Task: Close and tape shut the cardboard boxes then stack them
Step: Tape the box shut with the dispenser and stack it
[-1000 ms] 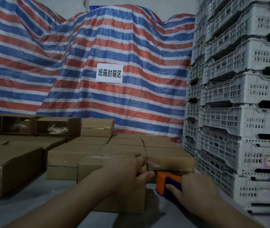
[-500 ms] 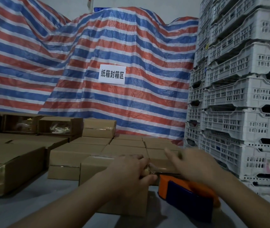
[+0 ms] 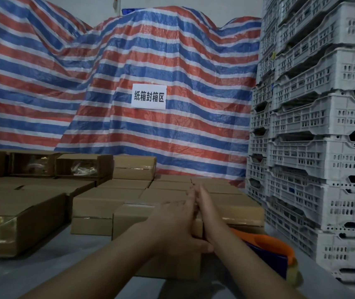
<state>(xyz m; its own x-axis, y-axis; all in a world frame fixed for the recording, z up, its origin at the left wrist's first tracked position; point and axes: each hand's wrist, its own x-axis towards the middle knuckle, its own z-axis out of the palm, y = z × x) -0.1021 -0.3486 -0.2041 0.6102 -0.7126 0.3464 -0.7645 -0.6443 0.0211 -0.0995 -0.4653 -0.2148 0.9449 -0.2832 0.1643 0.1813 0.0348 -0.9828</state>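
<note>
A small closed cardboard box (image 3: 133, 219) lies on the grey table right in front of me. My left hand (image 3: 176, 225) lies flat on its top, fingers stretched forward and thumb down over the near edge. My right hand (image 3: 206, 210) lies alongside it on the same box, fingers straight, pressing along the top. The orange and blue tape dispenser (image 3: 273, 253) rests on the table to the right of the box, held by neither hand.
Several closed boxes (image 3: 107, 199) lie in rows behind, and one more (image 3: 134, 167) sits on top at the back. Open boxes (image 3: 79, 167) stand at far left. Stacked white plastic crates (image 3: 323, 147) wall off the right. A striped tarp (image 3: 150, 61) hangs behind.
My right hand let go of the tape dispenser, which now rests on the table, and moved onto the box top beside my left hand. My left hand went from gripping the box edge to lying flat.
</note>
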